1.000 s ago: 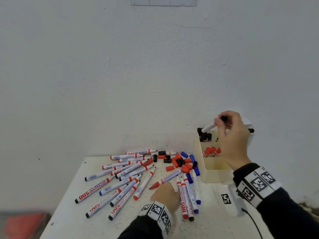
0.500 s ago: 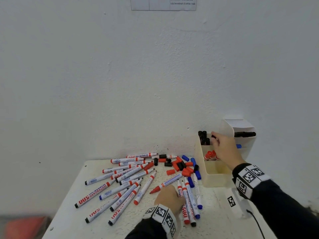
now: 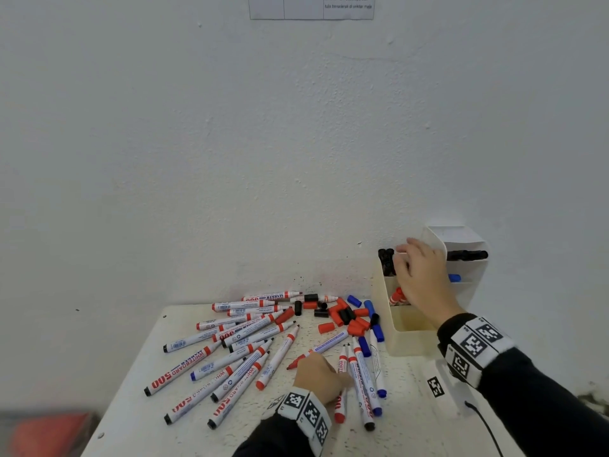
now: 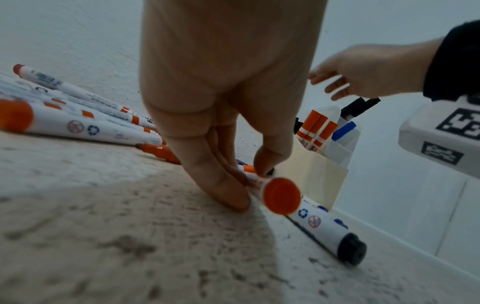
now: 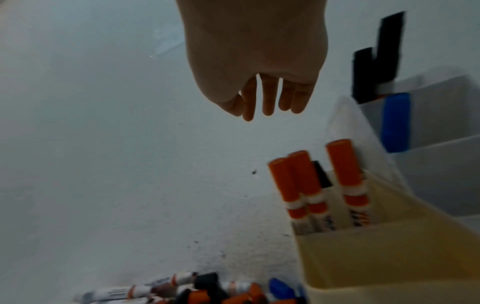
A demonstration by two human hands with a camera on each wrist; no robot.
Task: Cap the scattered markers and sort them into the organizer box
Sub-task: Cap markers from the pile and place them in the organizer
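Note:
Several uncapped markers (image 3: pixel 230 351) lie fanned across the white table (image 3: pixel 131 420), with loose red, black and blue caps (image 3: pixel 346 319) behind them. My left hand (image 4: pixel 249 185) pinches a red-ended marker (image 4: pixel 281 195) that lies on the table among others (image 3: pixel 340 410). My right hand (image 3: pixel 418 275) hovers over the cream organizer box (image 3: pixel 405 341), its fingers (image 5: pixel 267 102) straight and holding nothing. The box holds black-capped markers (image 3: pixel 386 260) at the back and red-capped markers (image 5: pixel 306 181) in the middle. A blue-capped one (image 3: pixel 454 278) sits in the white tiers.
The organizer stands against the wall at the table's back right; its front compartment (image 3: pixel 415 321) shows no markers. A white tagged device (image 3: pixel 435 385) with a black cable lies to the right of the markers. Something red (image 3: pixel 46 433) lies blurred on the floor at lower left.
My right hand lowered a black-capped marker into the organizer, let it go, and now hovers open above it. My left hand shifted slightly right onto the red-ended marker.

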